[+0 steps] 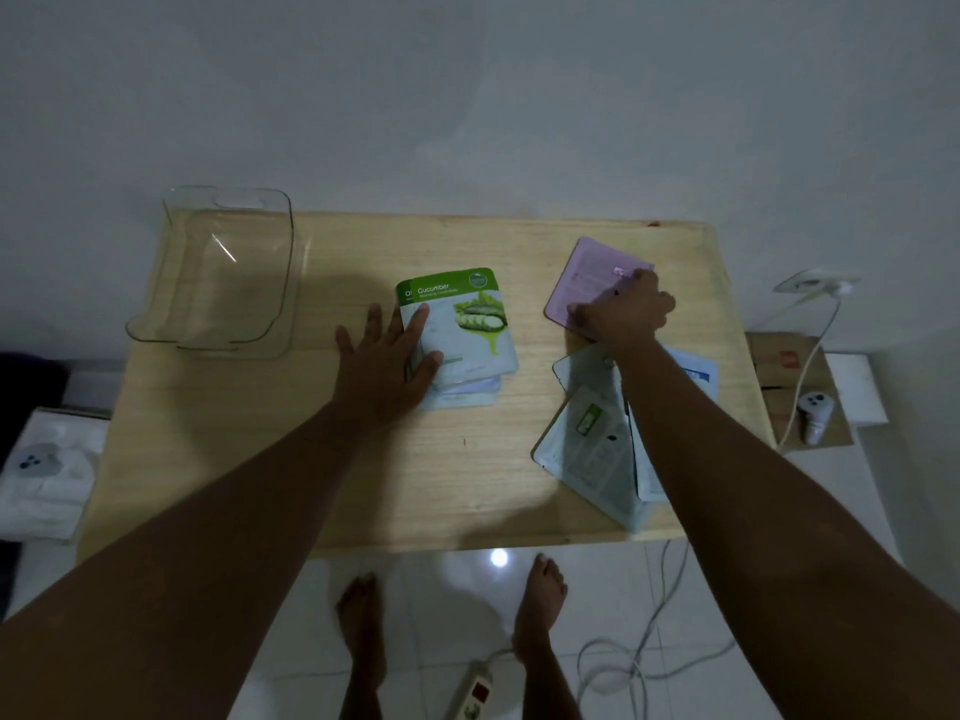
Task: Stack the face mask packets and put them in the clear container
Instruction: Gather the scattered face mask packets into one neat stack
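A stack of face mask packets lies mid-table with a green Cucumber packet on top. My left hand rests flat and open on the stack's left side. A pink packet lies at the back right, and my right hand is closed on its near edge. Several pale packets lie face down and scattered under my right forearm at the front right. The clear container stands empty at the table's back left corner.
The wooden table stands against a white wall. A cardboard box with a small white device and a cable is at the right. White cloth lies at the left. A power strip and cables lie on the floor by my bare feet.
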{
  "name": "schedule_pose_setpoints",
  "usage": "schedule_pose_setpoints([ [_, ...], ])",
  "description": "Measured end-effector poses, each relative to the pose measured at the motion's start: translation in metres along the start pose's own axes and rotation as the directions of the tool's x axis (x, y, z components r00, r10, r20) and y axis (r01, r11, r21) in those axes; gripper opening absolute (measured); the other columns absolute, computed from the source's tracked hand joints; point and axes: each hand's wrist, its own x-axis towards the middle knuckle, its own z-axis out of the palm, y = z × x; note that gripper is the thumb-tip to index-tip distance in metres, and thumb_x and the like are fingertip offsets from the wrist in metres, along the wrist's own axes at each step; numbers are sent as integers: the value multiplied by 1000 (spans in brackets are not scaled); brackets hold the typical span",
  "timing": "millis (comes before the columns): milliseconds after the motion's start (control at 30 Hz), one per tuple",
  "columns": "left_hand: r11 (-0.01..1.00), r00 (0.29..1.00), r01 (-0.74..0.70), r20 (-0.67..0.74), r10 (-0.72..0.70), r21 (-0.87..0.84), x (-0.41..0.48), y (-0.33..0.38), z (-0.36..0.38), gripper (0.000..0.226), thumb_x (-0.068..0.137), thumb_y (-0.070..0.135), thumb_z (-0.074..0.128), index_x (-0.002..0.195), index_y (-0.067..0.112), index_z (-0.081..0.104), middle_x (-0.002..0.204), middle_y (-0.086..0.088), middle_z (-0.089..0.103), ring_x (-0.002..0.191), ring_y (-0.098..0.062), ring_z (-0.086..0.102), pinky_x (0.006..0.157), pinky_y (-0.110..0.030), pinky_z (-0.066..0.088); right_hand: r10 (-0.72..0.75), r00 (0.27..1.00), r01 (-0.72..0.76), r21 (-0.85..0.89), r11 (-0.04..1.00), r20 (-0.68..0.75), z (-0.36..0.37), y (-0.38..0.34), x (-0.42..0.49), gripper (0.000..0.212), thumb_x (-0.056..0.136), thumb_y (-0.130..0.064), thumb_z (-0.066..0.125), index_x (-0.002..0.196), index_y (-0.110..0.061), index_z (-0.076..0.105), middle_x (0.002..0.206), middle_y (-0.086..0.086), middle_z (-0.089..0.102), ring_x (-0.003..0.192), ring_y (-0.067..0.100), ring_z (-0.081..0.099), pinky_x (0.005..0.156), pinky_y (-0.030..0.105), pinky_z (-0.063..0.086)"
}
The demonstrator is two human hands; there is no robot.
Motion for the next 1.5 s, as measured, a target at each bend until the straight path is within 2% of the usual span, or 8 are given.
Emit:
schedule_pose_setpoints([
  [333, 1000, 999, 14, 40, -13, -22, 1, 1, -2, 71, 91, 62, 25, 153, 34, 5, 160, -2, 25, 149, -36, 7, 110, -70, 6, -263, 956, 293, 370, 882, -129, 3, -9, -21, 76, 78, -12, 71, 146, -11, 38, 107, 3, 67, 94, 14, 65, 87, 24, 52],
  [433, 1000, 998, 16, 55, -16, -16, 2, 1, -4, 70, 92, 62, 26, 153, 36, 3, 161, -1, 23, 149, -36, 6, 110, -70, 6, -426, 896, 444, 309, 841, -125, 5, -32, -48, 43, 84, -14, 66, 126, -12, 62, 101, 2, 74, 82, 11, 65, 69, 3, 42],
  [600, 1000, 997, 12, 74, -10, -19, 2, 0, -7, 71, 92, 64, 23, 153, 35, 2, 162, -2, 19, 150, -36, 3, 111, -70, 4, -589, 801, 558, 226, 798, 102, 32, -42, -95, 29, 82, -7, 62, 109, -12, 72, 99, 8, 76, 85, 19, 71, 80, 21, 53],
  [733, 1000, 996, -4, 84, 5, -16, 2, -1, -7, 71, 93, 64, 23, 154, 33, 4, 163, -2, 16, 150, -36, 1, 111, -70, 3, -668, 720, 650, 156, 744, 187, 52, -43, -120, 5, 76, -5, 63, 79, -5, 68, 76, 7, 69, 66, 15, 57, 58, 7, 36],
  [900, 1000, 996, 4, 87, -4, 1, 3, -1, -5, 72, 93, 62, 25, 153, 24, 16, 162, -4, 18, 150, -36, 2, 111, -70, 4, -735, 642, 718, 165, 676, 218, 58, -37, -128, 23, 87, -10, 60, 105, 0, 69, 98, 15, 70, 89, 25, 61, 82, 35, 51],
  [1100, 999, 995, 21, 96, -18, -24, 2, 2, -10, 75, 91, 60, 21, 155, 23, 10, 163, -3, 13, 150, -36, -1, 112, -68, 1, -667, 662, 741, -166, 651, 342, 62, -9, -106, 50, 86, -39, 40, 133, -29, 52, 141, 10, 47, 120, 37, 48, 92, 53, 50],
  [1267, 988, 999, 46, 23, -44, -147, -2, 5, -9, 70, 94, 45, 23, 154, 23, -7, 164, -2, 10, 150, -35, 5, 112, -67, 0, -634, 697, 715, -249, 654, 335, 65, -4, -114, 47, 93, -50, 46, 139, -37, 46, 138, 17, 44, 115, 40, 45, 91, 51, 48],
  [1500, 984, 997, 2, 78, 12, -175, -1, 1, -16, 71, 84, 51, 9, 153, 37, 4, 164, -1, 13, 149, -37, -2, 111, -69, -5, -605, 743, 668, -373, 643, 288, 74, -2, -126, 45, 94, -51, 41, 138, -42, 41, 132, 16, 43, 113, 37, 43, 90, 51, 42],
])
